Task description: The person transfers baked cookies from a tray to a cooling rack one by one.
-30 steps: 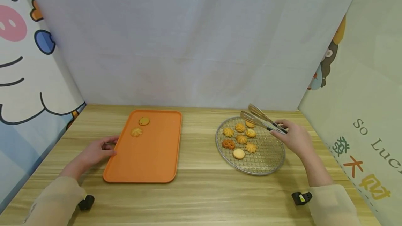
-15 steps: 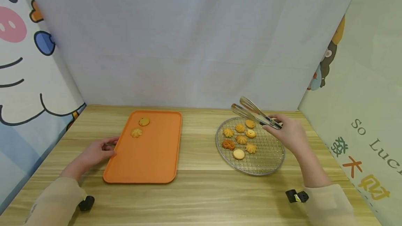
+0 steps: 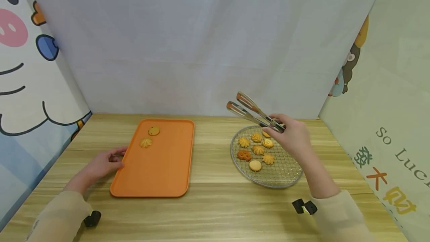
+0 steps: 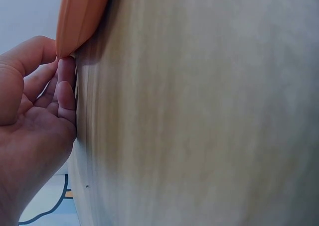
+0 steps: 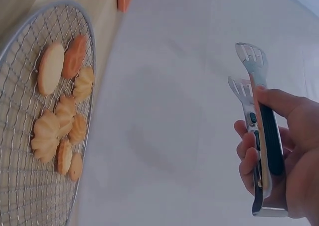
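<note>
Tongs (image 3: 254, 112) sit in your right hand (image 3: 291, 137), gripped by the handle end with the fingers (image 5: 247, 156) curled round it and the thumb along the top arm. The 2 slotted tips point up and to the left, a small gap between them, with nothing caught there. The tongs are raised off the counter (image 3: 215, 212), above the far edge of the rack (image 3: 289, 174), and their tips reach past the rack's left rim toward the backdrop.

The round wire rack lies on the right half of the counter and carries 7 cookies (image 3: 256, 150) bunched on its left side: mostly pale piped swirls, 1 darker pretzel-like piece at the left and 1 plain round at the near edge. Your right hand partly covers the farthest one.

Your left hand (image 3: 104, 161) rests on the counter against the left long edge of the tray (image 3: 158, 174). From the left wrist view the fingertips (image 4: 64, 86) touch the tray's rim (image 4: 79, 14) with the fingers loosely bent, the thumb set over the rim; the hand holds nothing else.

The orange tray lies left of the rack, well apart from it, with 2 cookies (image 3: 150, 136) near its far left corner, 1 round and 1 fluted, just beside each other.
</note>
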`<state>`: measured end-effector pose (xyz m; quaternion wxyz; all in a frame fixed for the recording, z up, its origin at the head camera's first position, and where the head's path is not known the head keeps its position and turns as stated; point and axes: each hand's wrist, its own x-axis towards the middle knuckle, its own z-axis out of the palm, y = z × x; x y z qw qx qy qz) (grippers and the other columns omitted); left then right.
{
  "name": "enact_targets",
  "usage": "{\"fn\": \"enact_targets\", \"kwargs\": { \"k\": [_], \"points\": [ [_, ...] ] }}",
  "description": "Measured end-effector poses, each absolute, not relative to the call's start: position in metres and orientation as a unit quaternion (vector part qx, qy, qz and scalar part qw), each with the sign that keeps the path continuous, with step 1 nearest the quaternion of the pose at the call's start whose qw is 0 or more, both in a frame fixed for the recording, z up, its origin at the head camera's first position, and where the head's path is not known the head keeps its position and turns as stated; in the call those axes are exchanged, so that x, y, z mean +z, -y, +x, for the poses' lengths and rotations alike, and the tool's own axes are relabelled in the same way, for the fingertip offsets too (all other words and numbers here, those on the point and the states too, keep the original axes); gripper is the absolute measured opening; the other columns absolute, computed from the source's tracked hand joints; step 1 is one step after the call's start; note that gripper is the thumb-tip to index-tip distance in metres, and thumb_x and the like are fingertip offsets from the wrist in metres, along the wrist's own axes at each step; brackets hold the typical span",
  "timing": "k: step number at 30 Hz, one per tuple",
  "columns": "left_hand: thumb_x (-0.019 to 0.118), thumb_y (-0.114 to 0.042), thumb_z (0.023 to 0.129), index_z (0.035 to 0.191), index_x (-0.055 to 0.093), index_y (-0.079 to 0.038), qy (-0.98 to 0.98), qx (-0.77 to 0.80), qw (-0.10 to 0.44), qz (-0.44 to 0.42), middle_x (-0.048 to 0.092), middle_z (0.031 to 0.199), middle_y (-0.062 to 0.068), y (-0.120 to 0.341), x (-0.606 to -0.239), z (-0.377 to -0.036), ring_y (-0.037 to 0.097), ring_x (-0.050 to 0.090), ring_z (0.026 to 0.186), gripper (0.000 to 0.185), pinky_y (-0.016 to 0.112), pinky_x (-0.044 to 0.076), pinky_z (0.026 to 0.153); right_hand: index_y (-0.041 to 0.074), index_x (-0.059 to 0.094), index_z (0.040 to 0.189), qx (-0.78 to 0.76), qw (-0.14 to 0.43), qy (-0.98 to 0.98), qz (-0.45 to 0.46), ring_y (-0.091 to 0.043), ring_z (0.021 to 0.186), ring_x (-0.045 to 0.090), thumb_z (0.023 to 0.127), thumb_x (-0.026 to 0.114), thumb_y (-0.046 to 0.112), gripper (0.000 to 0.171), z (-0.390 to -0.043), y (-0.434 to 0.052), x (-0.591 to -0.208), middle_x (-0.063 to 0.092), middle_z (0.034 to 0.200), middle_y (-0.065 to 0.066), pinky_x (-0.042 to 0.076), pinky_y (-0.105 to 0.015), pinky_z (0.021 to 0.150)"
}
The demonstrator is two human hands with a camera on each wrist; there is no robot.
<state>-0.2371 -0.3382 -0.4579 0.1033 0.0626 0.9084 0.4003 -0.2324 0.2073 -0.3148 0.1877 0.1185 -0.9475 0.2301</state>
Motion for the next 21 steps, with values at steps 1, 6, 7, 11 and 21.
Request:
{"fn": "enact_targets", "kwargs": {
  "k": [1,6,7,11,21],
  "points": [
    [0.064,-0.018,0.089,0.142,0.038,0.003,-0.908,0.400,0.104,0.063,0.050,0.130,0.024,0.338,-0.458,-0.237,0.020,0.053,0.094,0.063,0.027,0.045,0.076,0.010,0.062,0.121,0.238,0.191,0.944,0.122,-0.014,0.056,0.054,0.082,0.073,0.035,0.047,-0.233,-0.204,-0.315,0.069,0.102,-0.015,0.038,-0.027,0.049],
    [0.065,-0.019,0.089,0.142,0.038,0.003,-0.907,0.403,0.107,0.059,0.049,0.131,0.024,0.338,-0.458,-0.237,0.021,0.053,0.096,0.063,0.027,0.045,0.075,0.010,0.063,0.119,0.274,0.204,0.928,0.150,-0.010,0.053,0.052,0.082,0.074,0.031,0.044,-0.233,-0.183,-0.312,0.069,0.097,-0.012,0.040,-0.025,0.047],
    [0.064,-0.019,0.089,0.142,0.037,0.003,-0.907,0.403,0.107,0.059,0.049,0.131,0.024,0.338,-0.458,-0.237,0.022,0.053,0.097,0.063,0.027,0.045,0.076,0.010,0.063,0.119,0.280,0.205,0.925,0.156,-0.009,0.053,0.053,0.081,0.074,0.030,0.044,-0.234,-0.179,-0.312,0.069,0.096,-0.011,0.040,-0.025,0.048],
    [0.064,-0.021,0.089,0.142,0.038,0.002,-0.911,0.395,0.104,0.058,0.050,0.130,0.023,0.339,-0.460,-0.238,0.021,0.053,0.097,0.063,0.027,0.045,0.076,0.011,0.064,0.119,0.299,0.204,0.915,0.179,-0.009,0.052,0.052,0.082,0.073,0.030,0.043,-0.235,-0.164,-0.313,0.069,0.091,-0.006,0.039,-0.024,0.048],
    [0.064,-0.021,0.088,0.142,0.037,0.002,-0.909,0.399,0.104,0.064,0.050,0.130,0.024,0.340,-0.461,-0.239,0.019,0.053,0.095,0.065,0.025,0.045,0.075,0.015,0.064,0.118,0.318,0.203,0.901,0.213,-0.008,0.051,0.048,0.083,0.072,0.034,0.040,-0.241,-0.130,-0.319,0.067,0.086,-0.001,0.037,-0.024,0.046]
  ]
}}
